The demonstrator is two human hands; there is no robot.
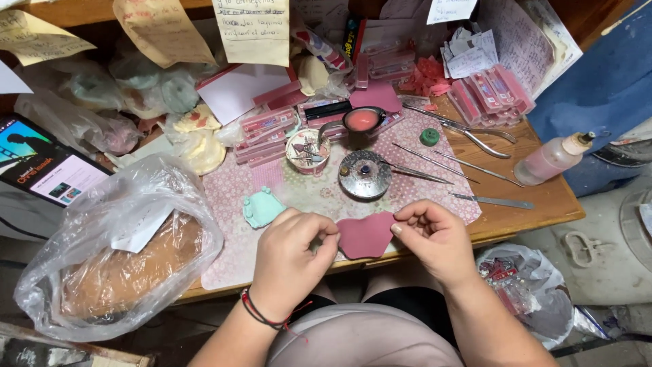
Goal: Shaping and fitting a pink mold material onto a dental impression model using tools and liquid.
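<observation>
Looking down from the head camera, a flat pink wax sheet is seen at the near edge of the table, pinched on its left rim by the left hand and on its right rim by the right hand. Both hands are closed on it. The sheet appears only roughly shaped; trimming seems unfinished. A green mould lies untouched just beside it, and the metal tools are left unused farther back.
</observation>
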